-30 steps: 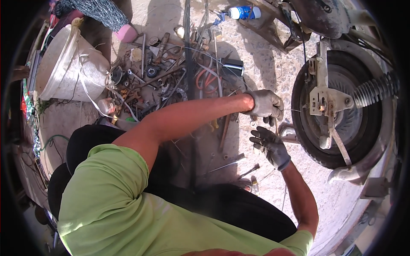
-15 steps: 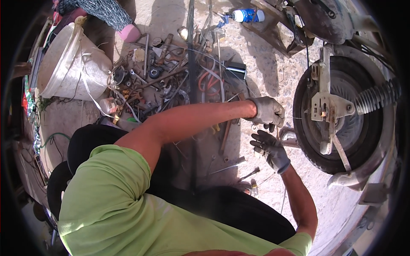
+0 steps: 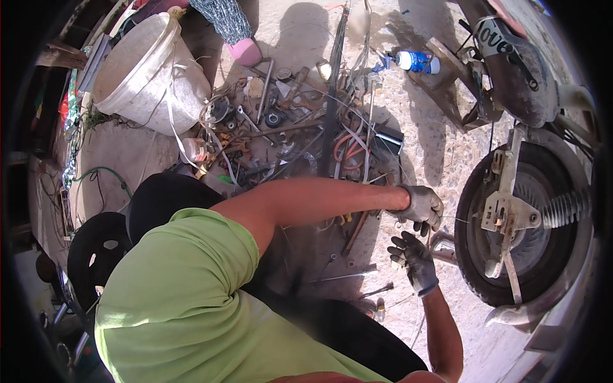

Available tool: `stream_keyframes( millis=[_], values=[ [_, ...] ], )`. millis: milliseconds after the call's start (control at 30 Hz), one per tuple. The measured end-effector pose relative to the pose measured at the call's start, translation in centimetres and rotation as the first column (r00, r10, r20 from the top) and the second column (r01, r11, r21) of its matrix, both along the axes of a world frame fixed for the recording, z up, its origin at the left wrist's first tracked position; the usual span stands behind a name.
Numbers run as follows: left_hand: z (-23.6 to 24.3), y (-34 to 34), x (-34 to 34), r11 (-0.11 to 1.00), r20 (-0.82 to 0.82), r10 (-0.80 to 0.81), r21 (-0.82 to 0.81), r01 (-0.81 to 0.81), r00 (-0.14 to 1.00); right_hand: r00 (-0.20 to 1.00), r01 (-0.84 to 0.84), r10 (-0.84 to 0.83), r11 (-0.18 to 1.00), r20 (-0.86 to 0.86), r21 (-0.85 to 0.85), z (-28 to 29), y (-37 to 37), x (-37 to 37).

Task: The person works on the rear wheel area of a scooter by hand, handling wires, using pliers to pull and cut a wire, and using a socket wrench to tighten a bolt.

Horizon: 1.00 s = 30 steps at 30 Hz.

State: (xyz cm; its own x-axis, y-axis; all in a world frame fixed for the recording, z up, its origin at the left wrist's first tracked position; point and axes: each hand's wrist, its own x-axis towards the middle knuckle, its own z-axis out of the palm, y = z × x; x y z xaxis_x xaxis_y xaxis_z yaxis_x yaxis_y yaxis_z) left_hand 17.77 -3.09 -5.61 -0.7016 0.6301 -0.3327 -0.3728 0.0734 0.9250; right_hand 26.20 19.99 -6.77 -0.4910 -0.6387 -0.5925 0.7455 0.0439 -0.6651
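Note:
My left hand (image 3: 426, 209), in a grey work glove, is closed in a pinch around a thin wire (image 3: 456, 219). The wire stretches from the fingers toward the motorcycle wheel (image 3: 471, 255) on the right. Just below it, my right hand (image 3: 416, 263), gloved with dark fingertips, is raised with its fingers apart and a little bent. Nothing shows in that palm. Beside the right hand, a metal frame-like piece (image 3: 444, 247) lies on the ground close to the tyre. A pale bracket (image 3: 509, 210) and a coil spring shock absorber (image 3: 567, 209) sit over the wheel.
Tools and metal parts (image 3: 281, 121) lie heaped ahead of my left arm. A white bucket (image 3: 153, 83) leans at the far left. A blue-and-white bottle (image 3: 417, 62) lies near a rusty metal stand (image 3: 450, 89). A long thin rod (image 3: 341, 276) rests near my knee.
The whole view has shifted, so the wheel, bucket and tools appear lower and farther right. My left hand keeps its pinch on the wire; the right hand's fingers look slightly more bent.

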Motion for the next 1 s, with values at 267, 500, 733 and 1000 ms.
stream_keyframes(
  millis=[267, 500, 733, 1000],
  values=[
    [0.7, -0.4, 0.0, 0.999, 0.135, -0.047, 0.003, 0.047, 0.99, 0.997, 0.031, -0.026, 0.997, -0.072, 0.071, -0.9, 0.6, 0.7],
    [-2.8, 1.4, 1.0, 0.96, -0.229, -0.134, -0.27, 0.069, 0.964, 0.991, 0.117, -0.103, 0.98, -0.091, 0.163, 0.6, -0.4, -0.5],
    [-4.0, 2.7, 0.7, 0.95, -0.399, -0.127, -0.311, -0.004, 0.908, 0.979, 0.199, -0.203, 0.975, 0.03, 0.101, 0.9, 0.7, -1.2],
    [-2.5, 3.2, -0.5, 0.991, -0.154, 0.033, -0.124, -0.052, 0.987, 0.976, 0.218, -0.22, 0.969, 0.0, 0.115, 1.8, 0.4, -0.6]
  ],
)
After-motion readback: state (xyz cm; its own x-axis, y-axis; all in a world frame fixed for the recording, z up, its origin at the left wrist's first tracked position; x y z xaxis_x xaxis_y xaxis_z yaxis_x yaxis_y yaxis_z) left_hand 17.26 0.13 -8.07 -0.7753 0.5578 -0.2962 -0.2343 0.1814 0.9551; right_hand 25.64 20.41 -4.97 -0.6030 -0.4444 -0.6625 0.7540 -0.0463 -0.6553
